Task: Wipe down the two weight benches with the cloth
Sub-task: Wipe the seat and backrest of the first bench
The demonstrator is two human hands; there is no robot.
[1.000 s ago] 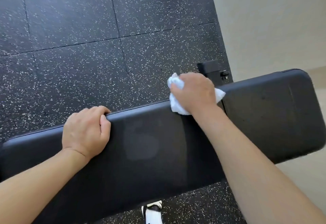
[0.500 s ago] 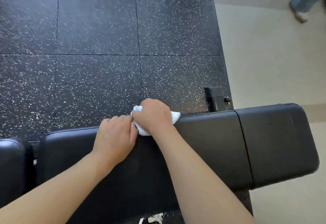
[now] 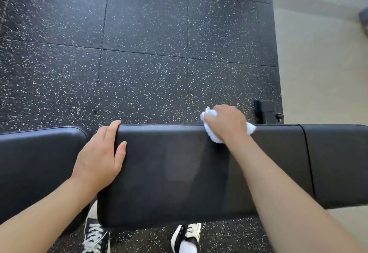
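A black padded weight bench (image 3: 179, 173) runs across the lower half of the head view, its long pad joined to a shorter pad (image 3: 338, 163) on the right. My right hand (image 3: 225, 122) is shut on a crumpled white cloth (image 3: 214, 138) and presses it on the far edge of the long pad. My left hand (image 3: 101, 157) lies flat and open on the pad's left end, fingers reaching its far edge. Another black pad (image 3: 39, 169) sits to the left, across a narrow gap.
Black speckled rubber floor tiles (image 3: 139, 63) lie beyond the bench. A beige floor (image 3: 322, 73) begins at the right. A black frame post (image 3: 265, 112) with a knob stands behind the bench. My two shoes (image 3: 187, 236) show under the near edge.
My right hand has slid the cloth to the right along the far edge, away from my left hand. My left hand has opened flat on the pad's left end.
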